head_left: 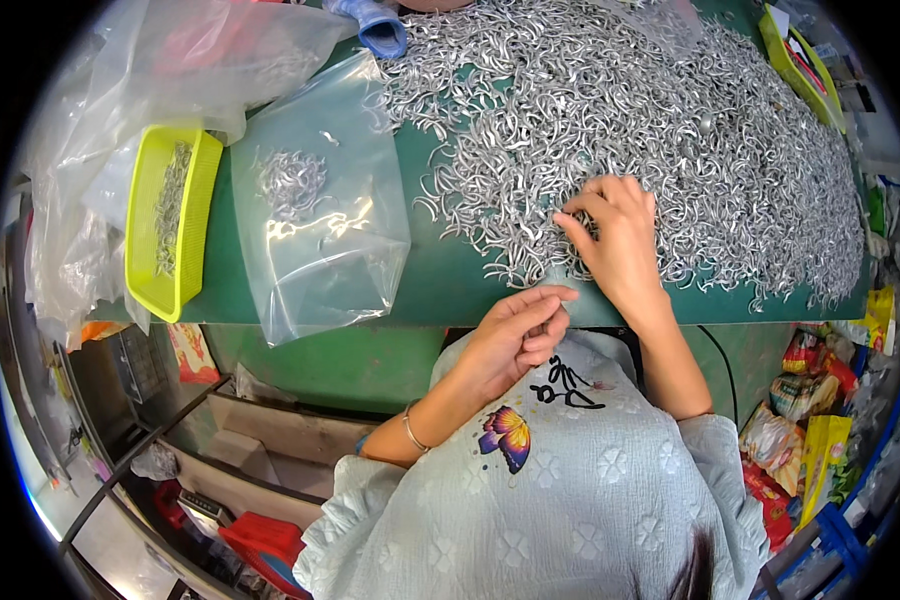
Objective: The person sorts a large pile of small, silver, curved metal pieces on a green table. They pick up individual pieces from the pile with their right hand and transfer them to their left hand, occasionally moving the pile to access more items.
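A wide heap of small curved silver metal pieces (710,130) covers the right and middle of the green table. My right hand (618,235) is over the heap's near edge, thumb and index finger closed in a pinch among the pieces. Whatever lies between those fingertips is too small to make out. Nearer to me, my left hand (520,335) is at the table's front edge, its fingers curled and thumb pressed to the index finger. Anything inside it is hidden. Left of the heap lies a clear plastic bag (325,270), with a small cluster of similar pieces (292,184) on or in it.
A yellow-green basket (210,190) holding some pieces stands at the left, beside crumpled clear plastic sheeting (80,210). Another yellow-green basket (798,72) sits at the far right. A blue tubular item (378,28) lies at the back. Colourful packages (805,440) fill the lower right.
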The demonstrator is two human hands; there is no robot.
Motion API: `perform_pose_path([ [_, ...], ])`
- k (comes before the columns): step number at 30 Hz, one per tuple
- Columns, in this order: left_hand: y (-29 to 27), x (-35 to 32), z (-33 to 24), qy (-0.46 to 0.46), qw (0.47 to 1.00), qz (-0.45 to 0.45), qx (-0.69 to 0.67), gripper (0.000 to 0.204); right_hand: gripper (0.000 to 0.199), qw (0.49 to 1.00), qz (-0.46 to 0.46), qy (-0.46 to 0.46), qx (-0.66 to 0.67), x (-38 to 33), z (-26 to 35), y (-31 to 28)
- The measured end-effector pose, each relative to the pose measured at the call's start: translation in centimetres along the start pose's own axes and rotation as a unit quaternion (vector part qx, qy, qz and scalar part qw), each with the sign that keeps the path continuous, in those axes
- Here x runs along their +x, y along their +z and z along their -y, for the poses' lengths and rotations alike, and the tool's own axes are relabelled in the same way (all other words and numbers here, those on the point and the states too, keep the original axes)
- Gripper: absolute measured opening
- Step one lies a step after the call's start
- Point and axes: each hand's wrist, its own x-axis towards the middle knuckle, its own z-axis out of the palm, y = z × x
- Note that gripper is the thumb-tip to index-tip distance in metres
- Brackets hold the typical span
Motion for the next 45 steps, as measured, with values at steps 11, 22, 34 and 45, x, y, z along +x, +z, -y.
perform_pose_path([
  [11,1.6,0.4,1.3,-0.066,0.984,-0.163,-0.026,0.032,0.013,0.998,-0.029,-0.025,-0.055,-0.3,-0.1,0.8],
  [22,6.8,1.8,-0.9,0.087,0.924,-0.357,-0.106,0.034,0.012,0.976,0.144,-0.022,0.164,-1.6,1.1,-2.2],
  [34,3.0,-0.6,0.2,0.115,0.965,-0.233,0.026,0.038,0.013,0.991,0.091,-0.038,0.088,-0.5,1.8,-1.5],
  [45,1.3,-0.9,0.5,0.117,0.987,-0.112,0.001,0.030,0.013,0.998,-0.012,-0.047,-0.039,1.8,2.0,2.5],
])
